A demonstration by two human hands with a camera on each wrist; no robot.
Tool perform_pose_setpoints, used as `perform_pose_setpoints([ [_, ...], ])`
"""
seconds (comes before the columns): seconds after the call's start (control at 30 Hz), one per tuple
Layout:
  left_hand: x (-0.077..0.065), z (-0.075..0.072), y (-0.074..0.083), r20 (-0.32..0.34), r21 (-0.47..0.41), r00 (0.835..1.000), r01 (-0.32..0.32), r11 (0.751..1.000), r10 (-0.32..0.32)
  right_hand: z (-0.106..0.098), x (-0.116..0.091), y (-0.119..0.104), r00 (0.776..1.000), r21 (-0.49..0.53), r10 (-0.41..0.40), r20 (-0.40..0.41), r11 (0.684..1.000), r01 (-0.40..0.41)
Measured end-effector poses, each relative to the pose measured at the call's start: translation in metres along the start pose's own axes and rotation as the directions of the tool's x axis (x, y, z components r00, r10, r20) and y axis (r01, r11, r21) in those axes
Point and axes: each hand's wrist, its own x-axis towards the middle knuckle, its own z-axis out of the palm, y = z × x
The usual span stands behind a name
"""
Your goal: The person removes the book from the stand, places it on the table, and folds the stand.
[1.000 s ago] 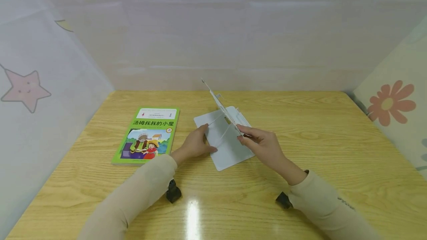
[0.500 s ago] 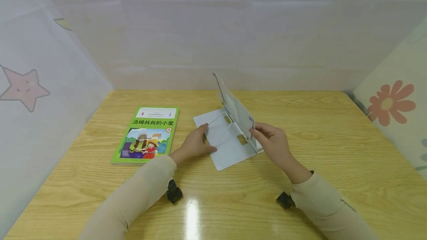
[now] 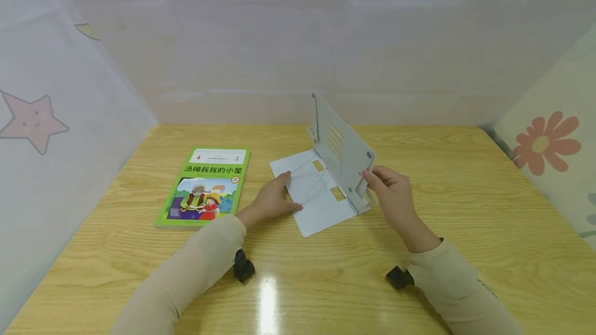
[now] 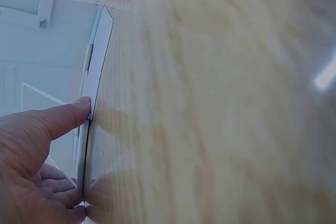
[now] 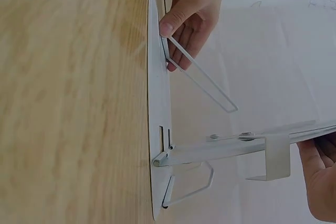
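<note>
A white metal book stand (image 3: pixel 321 210) lies on the table with its slotted back panel (image 3: pixel 352 156) raised steeply from the flat base. My left hand (image 3: pixel 270 198) holds the base's left edge between thumb and fingers; the left wrist view shows the thumb (image 4: pixel 68 116) on top. With thumb and fingers, my right hand (image 3: pixel 392 198) pinches the panel's near right edge. A thin wire support (image 5: pixel 202 77) slants up from the base beside the left hand in the right wrist view. At the panel's edge sticks out a small bent clip (image 5: pixel 277 156).
Left of the stand lies a green picture-covered book (image 3: pixel 202 187), flat on the wooden table (image 3: pixel 465 195). Pale cloth walls (image 3: pixel 288 56) with printed shapes close off the back and sides. A black wrist camera (image 3: pixel 243 267) sits under the left sleeve.
My right hand has swung the back panel up and to the right, so its slotted face and the base's cutouts show. The left hand has stayed on the base.
</note>
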Motion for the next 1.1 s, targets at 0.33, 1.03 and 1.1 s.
perform_pose_setpoints([
  [0.33,0.0003,-0.0006,0.0004,0.022,0.015,1.0,0.01,1.0,-0.01,-0.0051,0.0027,0.0015,0.999,0.114,0.038,0.003,0.993,-0.038],
  [1.03,-0.0015,-0.0026,0.0054,0.057,0.04,0.998,-0.003,0.999,0.001,-0.0086,0.0029,0.0022,0.997,0.142,0.071,-0.003,0.987,-0.069],
  [1.1,-0.0016,-0.0026,0.0057,0.06,0.04,0.998,-0.005,0.999,0.002,-0.0086,0.0027,0.002,0.997,0.144,0.072,-0.005,0.987,-0.071],
])
